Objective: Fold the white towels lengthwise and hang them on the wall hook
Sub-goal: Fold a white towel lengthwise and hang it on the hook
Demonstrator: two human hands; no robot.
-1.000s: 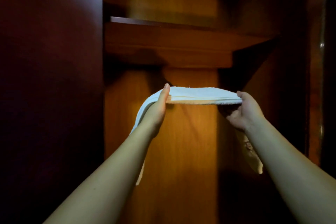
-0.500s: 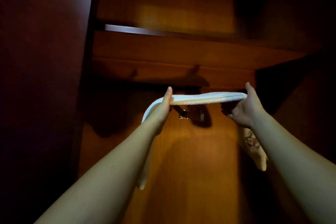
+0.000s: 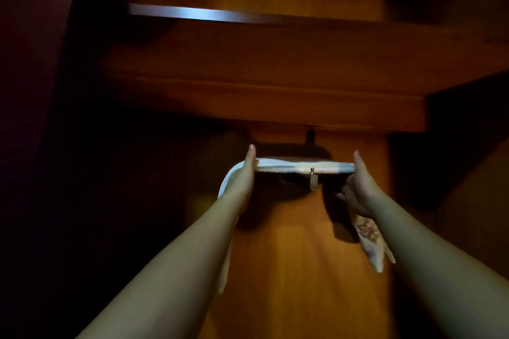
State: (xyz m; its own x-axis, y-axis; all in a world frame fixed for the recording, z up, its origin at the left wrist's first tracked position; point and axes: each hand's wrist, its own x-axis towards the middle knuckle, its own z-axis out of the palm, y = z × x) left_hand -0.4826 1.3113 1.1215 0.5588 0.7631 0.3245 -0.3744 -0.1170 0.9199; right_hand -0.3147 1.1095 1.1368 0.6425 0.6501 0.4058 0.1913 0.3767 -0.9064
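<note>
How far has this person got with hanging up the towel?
Folding looks done: the white towel is a long narrow band. In hand: the left hand and right hand hold it level at the wall hook. Left: letting it hang from the hook. No other towels show.

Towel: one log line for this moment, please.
towel folded, horizontal | left hand, right hand hold ends | hook at midspan | not hung

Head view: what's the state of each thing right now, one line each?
Towel: folded, stretched level between both hands, ends hanging down.
Hook: on the wall, tip showing just in front of the towel's edge; towel not clearly hung on it.
Left hand: holds the towel's left end.
Right hand: holds the towel's right end.
</note>
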